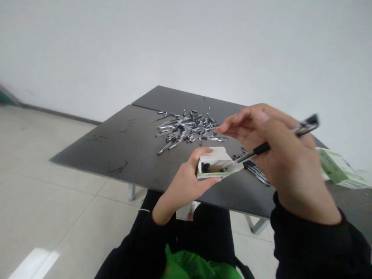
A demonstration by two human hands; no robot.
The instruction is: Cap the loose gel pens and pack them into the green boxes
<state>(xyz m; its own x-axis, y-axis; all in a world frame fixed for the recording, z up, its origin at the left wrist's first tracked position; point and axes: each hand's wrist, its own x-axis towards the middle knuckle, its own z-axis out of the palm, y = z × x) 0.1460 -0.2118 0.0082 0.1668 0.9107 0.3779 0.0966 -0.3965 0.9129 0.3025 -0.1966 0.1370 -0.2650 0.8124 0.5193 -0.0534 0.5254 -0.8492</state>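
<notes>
My left hand (186, 182) is closed round a small white and green cardboard box (217, 163) held just above the near edge of the dark table (130, 143). The box's open end faces right and a few black pen ends show inside it. My right hand (279, 155) pinches a black and clear pen (263, 148). The pen slants down to the left, its tip at the mouth of the box. Behind my right hand, a small row of pens (257, 172) lies on the table.
A large loose pile of pens (188, 131) lies in the middle of the table. Flat green and white boxes (338, 170) rest at the table's right side. A white wall stands behind, and tiled floor spreads to the left. Green fabric (192, 267) sits in my lap.
</notes>
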